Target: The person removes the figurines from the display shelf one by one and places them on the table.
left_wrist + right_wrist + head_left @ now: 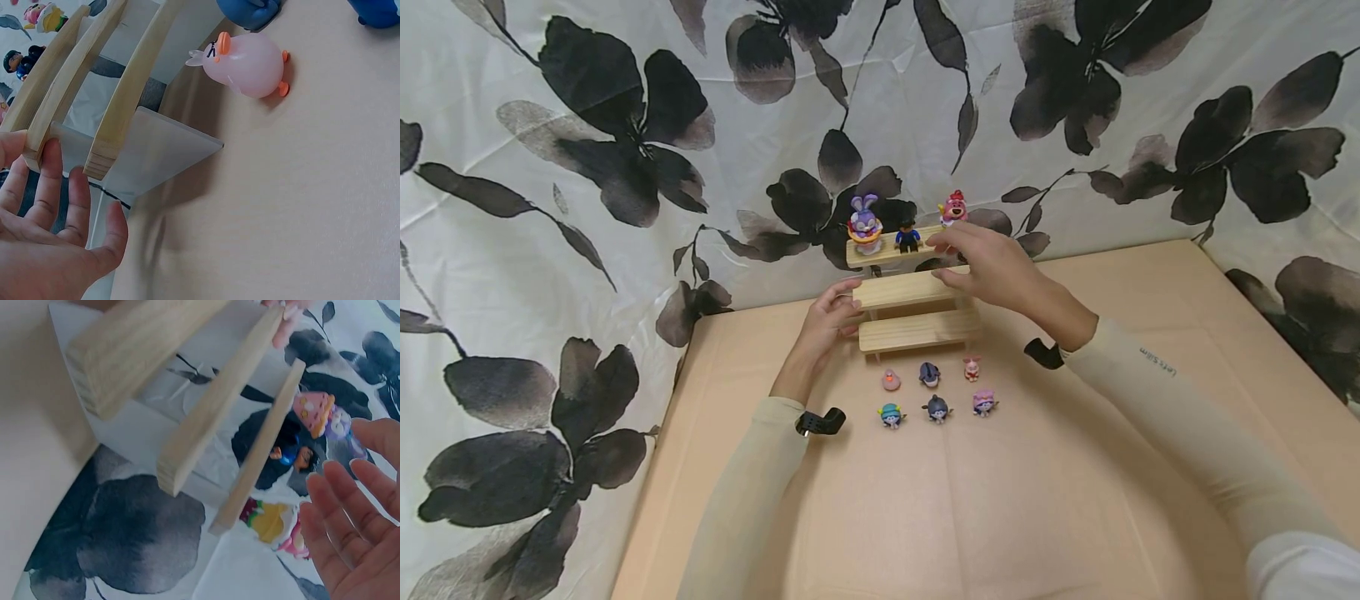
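Note:
My left hand (823, 329) holds the left end of a three-step wooden display stand (917, 332), its thumb and fingers at the end of the middle plank (72, 78). My right hand (996, 262) hovers by the top step's right side, fingers apart, gripping nothing in the right wrist view. On the top step stand a purple rabbit figure (865, 225), a small figure in blue (907, 239) and a pink figure with a red top (954, 207); my right fingers are nearest the last two. The middle and bottom steps carry no figures.
Two rows of small figures stand before the stand: a pink duck (891, 380), a dark blue figure (929, 374), a pink pig-like figure (972, 369), and figures with teal (891, 415), dark (937, 408) and pink (984, 402) tops. A floral cloth (925, 108) hangs behind.

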### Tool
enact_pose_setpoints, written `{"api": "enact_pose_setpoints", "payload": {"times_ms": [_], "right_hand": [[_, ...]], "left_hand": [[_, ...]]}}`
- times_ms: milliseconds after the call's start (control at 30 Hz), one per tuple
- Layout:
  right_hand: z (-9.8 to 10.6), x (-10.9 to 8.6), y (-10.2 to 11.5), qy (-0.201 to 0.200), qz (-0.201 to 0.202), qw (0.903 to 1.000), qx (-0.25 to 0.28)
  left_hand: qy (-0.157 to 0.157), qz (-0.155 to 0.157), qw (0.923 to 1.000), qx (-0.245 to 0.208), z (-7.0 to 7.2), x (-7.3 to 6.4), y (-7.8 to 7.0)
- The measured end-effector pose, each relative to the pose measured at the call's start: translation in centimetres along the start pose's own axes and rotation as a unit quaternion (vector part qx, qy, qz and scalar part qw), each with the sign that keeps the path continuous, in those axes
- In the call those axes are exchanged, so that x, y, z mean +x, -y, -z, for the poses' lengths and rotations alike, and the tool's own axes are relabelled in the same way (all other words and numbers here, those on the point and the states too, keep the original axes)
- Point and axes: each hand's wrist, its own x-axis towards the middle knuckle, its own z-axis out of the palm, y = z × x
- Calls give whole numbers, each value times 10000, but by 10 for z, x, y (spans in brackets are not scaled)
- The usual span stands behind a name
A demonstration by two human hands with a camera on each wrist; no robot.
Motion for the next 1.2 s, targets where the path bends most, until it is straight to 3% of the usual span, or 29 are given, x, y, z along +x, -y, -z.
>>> {"api": "enact_pose_setpoints", "payload": {"times_ms": [200, 467, 667, 900, 1200], "right_hand": [[9, 8, -3, -487, 14, 9987, 124], [16, 20, -15, -1109, 353, 9927, 305], [21, 26, -24, -1332, 199, 9900, 426], [22, 30, -31, -1216, -99, 9917, 416], [17, 37, -42, -575, -556, 9948, 627]], "left_hand": [[2, -6, 10000, 35, 0, -1, -1], [31, -1, 10000, 27, 1, -2, -1], [121, 11, 9999, -63, 1, -2, -1], [72, 17, 10000, 8, 1, -2, -2], [-20, -67, 9999, 82, 0, -2, -1]]}}
